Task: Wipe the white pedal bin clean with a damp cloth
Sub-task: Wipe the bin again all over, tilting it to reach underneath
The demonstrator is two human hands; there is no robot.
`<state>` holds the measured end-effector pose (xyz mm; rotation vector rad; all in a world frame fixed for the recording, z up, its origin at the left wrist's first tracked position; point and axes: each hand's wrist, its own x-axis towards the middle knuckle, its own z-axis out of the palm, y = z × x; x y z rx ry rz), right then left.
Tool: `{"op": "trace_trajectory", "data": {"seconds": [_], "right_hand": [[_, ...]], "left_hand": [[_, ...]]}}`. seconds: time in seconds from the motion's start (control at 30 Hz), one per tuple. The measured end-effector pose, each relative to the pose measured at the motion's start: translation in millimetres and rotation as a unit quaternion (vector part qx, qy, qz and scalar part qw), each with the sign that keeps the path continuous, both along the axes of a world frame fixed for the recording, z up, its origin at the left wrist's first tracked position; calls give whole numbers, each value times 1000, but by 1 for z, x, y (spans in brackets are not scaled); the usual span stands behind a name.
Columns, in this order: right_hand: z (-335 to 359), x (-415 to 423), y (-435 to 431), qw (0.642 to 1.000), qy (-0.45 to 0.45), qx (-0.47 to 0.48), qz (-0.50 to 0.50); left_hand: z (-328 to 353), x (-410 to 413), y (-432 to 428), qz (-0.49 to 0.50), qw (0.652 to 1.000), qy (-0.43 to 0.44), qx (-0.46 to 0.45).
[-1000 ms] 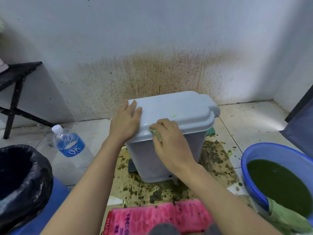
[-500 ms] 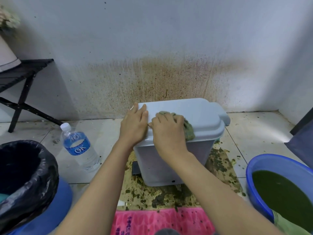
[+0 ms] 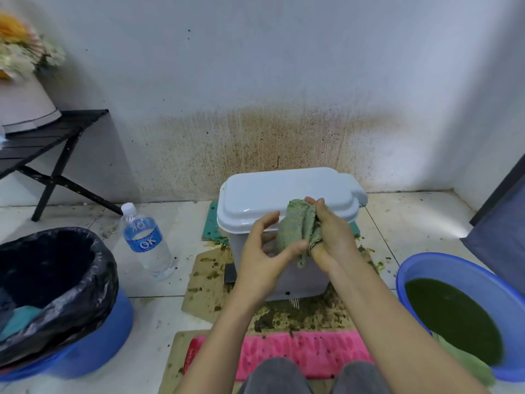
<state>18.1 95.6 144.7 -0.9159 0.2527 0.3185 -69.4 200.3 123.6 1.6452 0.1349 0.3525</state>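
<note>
The white pedal bin (image 3: 284,191) stands on the floor against the stained wall, lid closed, its black pedal (image 3: 230,273) at the lower left. In front of its near side I hold a green cloth (image 3: 297,230) bunched up and lifted off the lid. My right hand (image 3: 331,237) grips the cloth's right side. My left hand (image 3: 265,257) pinches its lower left edge with thumb and fingers. Both hands hide much of the bin's front wall.
A water bottle (image 3: 147,243) stands left of the bin. A black-lined blue bucket (image 3: 51,294) sits at the lower left, a blue basin of green water (image 3: 460,314) at the right. Soiled cardboard (image 3: 204,282) and a pink mat (image 3: 301,351) lie below. A black rack (image 3: 48,137) stands far left.
Both hands have come off the lid. The cloth, pressed flat on the lid before, is now lifted and bunched between both hands. The view has pulled back.
</note>
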Motion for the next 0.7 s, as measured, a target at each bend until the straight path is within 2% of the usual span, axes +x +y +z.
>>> {"op": "trace_trajectory", "data": {"seconds": [0.1, 0.27, 0.37, 0.43, 0.5, 0.57, 0.63, 0.7], "right_hand": [[4, -12, -8, 999, 39, 38, 3], [11, -26, -26, 984, 114, 136, 9], [10, -30, -34, 981, 119, 150, 17], [7, -35, -43, 982, 106, 145, 57], [0, -40, -52, 988, 51, 84, 116], [-10, -44, -62, 986, -43, -55, 152], [-17, -46, -70, 957, -132, -187, 178], [-17, -45, -75, 919, -206, -251, 222]], "left_hand": [[-1, -4, 3, -13, 999, 15, 35], [-4, -21, 1, -138, 985, 9, 100], [-1, -27, -5, -96, 987, -21, 129], [7, -28, -3, -71, 993, -37, 83], [17, -28, 4, -82, 996, -27, 4], [29, -26, 13, -99, 995, 0, -26], [41, -23, 18, -129, 991, 31, -12], [51, -19, 20, -178, 981, 67, 25]]}}
